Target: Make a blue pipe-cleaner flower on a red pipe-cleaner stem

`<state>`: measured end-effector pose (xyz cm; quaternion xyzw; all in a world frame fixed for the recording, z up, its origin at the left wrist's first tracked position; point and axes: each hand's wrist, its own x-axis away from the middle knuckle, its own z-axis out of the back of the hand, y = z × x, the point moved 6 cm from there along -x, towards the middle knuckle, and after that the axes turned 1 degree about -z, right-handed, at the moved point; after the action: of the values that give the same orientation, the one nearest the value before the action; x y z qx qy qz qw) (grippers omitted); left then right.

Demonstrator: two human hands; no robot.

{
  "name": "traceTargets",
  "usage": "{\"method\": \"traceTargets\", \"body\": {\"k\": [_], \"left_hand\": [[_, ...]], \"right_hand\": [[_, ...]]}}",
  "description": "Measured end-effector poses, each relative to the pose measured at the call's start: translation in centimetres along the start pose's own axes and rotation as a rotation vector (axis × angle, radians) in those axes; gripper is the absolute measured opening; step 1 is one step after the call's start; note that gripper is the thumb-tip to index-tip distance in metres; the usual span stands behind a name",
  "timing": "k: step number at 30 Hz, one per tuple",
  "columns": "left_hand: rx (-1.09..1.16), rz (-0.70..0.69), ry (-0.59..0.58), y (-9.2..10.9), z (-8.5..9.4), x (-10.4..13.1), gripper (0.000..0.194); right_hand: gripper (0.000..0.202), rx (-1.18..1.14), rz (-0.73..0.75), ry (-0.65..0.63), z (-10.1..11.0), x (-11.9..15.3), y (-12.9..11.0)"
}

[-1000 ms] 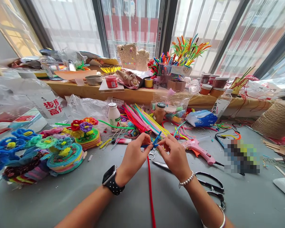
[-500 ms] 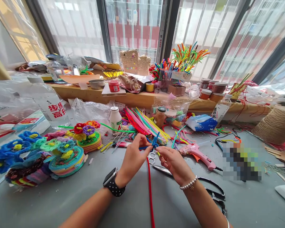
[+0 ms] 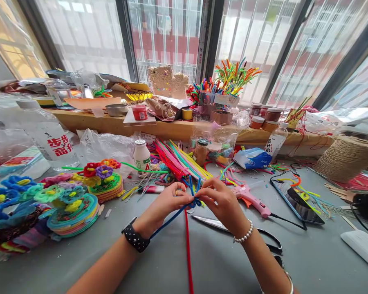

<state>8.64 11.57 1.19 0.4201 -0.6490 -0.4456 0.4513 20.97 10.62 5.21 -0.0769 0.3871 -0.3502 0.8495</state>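
Note:
Blue pipe cleaners (image 3: 197, 201), bent into small loops, are pinched between my two hands above the middle of the table. My left hand (image 3: 168, 203) grips them with thumb and fingers, and one long blue end runs back under that wrist. From the other side, my right hand (image 3: 218, 200) pinches the same loops with its fingertips. Beneath the hands a red pipe cleaner (image 3: 188, 249) lies lengthwise on the grey table. Large scissors (image 3: 211, 222) with black handles lie partly under my right wrist.
Pipe-cleaner flowers (image 3: 70, 200) stand at left. A pink glue gun (image 3: 254, 203) and a phone (image 3: 299, 202) lie at right, near a twine spool (image 3: 348, 157). Behind are a bundle of pipe cleaners (image 3: 174, 159), a white bottle (image 3: 141, 157) and a crowded wooden ledge (image 3: 165, 132).
The right hand has risen and turned over the blue loops. The long blue end now trails back under the left wrist. The whole view has shifted slightly.

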Motion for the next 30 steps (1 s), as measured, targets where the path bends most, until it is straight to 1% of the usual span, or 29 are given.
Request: {"method": "traceTargets", "body": {"k": [4, 8, 11, 15, 17, 19, 20, 22, 24, 26, 28, 30], "left_hand": [[-0.049, -0.032, 0.009, 0.1, 0.0, 0.1, 0.031], [-0.106, -0.039, 0.013, -0.4, 0.4, -0.3, 0.032], [-0.15, -0.075, 0.047, -0.4, 0.7, -0.6, 0.032], [-0.266, -0.166, 0.13, 0.1, 0.8, -0.5, 0.029], [-0.349, -0.251, 0.178, 0.5, 0.6, -0.2, 0.026], [-0.457, -0.365, 0.235, 1.0, 0.4, 0.4, 0.02], [-0.519, -0.419, 0.262, 1.2, 0.2, 0.7, 0.017], [-0.636, -0.495, 0.295, 1.2, -0.2, 1.3, 0.01], [-0.712, -0.541, 0.287, 1.0, -0.7, 1.8, 0.006], [-0.737, -0.583, 0.26, 1.0, -1.2, 2.1, 0.005], [-0.723, -0.607, 0.25, 1.2, -1.4, 2.4, 0.006], [-0.663, -0.577, 0.247, 1.5, -1.3, 2.2, 0.008]], "right_hand": [[0.015, 0.065, 0.022, -0.022, 0.0, 0.0, -0.1], [0.016, 0.136, 0.058, -0.044, -0.2, 0.0, -0.5], [0.013, 0.175, 0.052, -0.056, -0.5, 0.1, -0.5], [0.008, 0.192, -0.038, -0.035, -0.8, 0.3, -0.3], [0.008, 0.185, -0.103, -0.001, -1.0, 0.4, -0.1], [0.007, 0.134, -0.186, 0.027, -1.3, 0.5, 0.3], [0.007, 0.085, -0.247, 0.034, -1.4, 0.5, 0.7], [0.006, -0.09, -0.433, 0.023, -1.9, 0.7, 1.9], [0.006, -0.419, -0.699, -0.035, -2.8, 1.4, 3.5], [0.01, -0.804, -0.927, -0.143, -4.0, 2.2, 4.2], [0.015, -0.987, -0.983, -0.239, -4.3, 2.5, 4.2], [0.019, -1.047, -0.973, -0.283, -3.9, 2.6, 4.3]]}}
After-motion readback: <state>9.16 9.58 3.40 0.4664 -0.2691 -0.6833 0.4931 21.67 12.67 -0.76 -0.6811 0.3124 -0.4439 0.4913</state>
